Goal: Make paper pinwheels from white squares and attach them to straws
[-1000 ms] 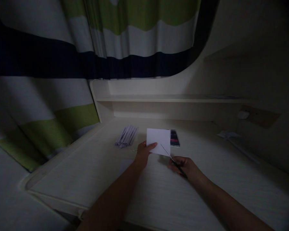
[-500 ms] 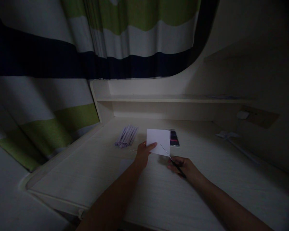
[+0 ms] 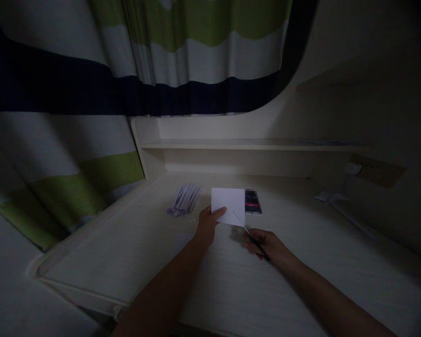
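My left hand [image 3: 206,225] pinches a white sheet of paper [image 3: 228,202] at its lower left, with the thumb on top and the other fingers underneath. In my right hand [image 3: 264,242] is a thin black-handled knife [image 3: 257,245]. Its narrow shiny blade slants up and left across the lower right part of the paper; whether it cuts in or only lies on it, I cannot tell. Just behind the paper's right edge lies a dark flat object [image 3: 253,202] with a pink stripe, partly blurred out.
A bundle of rolled paper sticks [image 3: 185,200] lies left of the paper on the pale desk [image 3: 126,252]. Another pale sheet [image 3: 183,241] is by my left forearm. At right are a white paper-like item with a long stem [image 3: 331,196] and a wall socket [image 3: 379,169]. A shelf [image 3: 231,144] runs along the back.
The paper and my left hand have shifted slightly left, showing more of the dark object. The knife has moved a little left with them; both grips are the same.
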### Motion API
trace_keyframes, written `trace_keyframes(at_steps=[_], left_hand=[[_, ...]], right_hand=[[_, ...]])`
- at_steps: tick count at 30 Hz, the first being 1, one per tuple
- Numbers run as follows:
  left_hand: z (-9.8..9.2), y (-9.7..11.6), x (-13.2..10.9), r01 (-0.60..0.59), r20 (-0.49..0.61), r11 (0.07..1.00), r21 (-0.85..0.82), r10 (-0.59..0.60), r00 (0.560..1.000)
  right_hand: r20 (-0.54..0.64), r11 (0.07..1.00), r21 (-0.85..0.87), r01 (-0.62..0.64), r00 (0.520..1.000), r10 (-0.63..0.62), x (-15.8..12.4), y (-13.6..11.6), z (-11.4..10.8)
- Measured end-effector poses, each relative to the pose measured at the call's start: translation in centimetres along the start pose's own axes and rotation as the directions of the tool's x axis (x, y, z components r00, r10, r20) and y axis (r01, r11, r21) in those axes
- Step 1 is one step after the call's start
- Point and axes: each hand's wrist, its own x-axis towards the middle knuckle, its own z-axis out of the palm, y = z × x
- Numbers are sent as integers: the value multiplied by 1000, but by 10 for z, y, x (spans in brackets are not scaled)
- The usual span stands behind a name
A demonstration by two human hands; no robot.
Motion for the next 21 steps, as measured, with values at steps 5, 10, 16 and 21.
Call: trace_keyframes(at_steps=[5,10,16,21], left_hand=[[0,5,0,-1,-53,1000,-22,0,999],[-3,6,4,-26,-84,996,-90,19,996],[-5,8,6,-36,-126,994,-104,23,992],[-3,5,3,41,-22,999,12,-40,999]], right_hand=[[-18,1000,21,-22,1000,23,1,2,-1],[-28,998,57,-38,999,40,2,2,-3],[-107,996,79,-49,993,57,8,8,-12],[-240,986,165,-4,970,44,10,7,-24]])
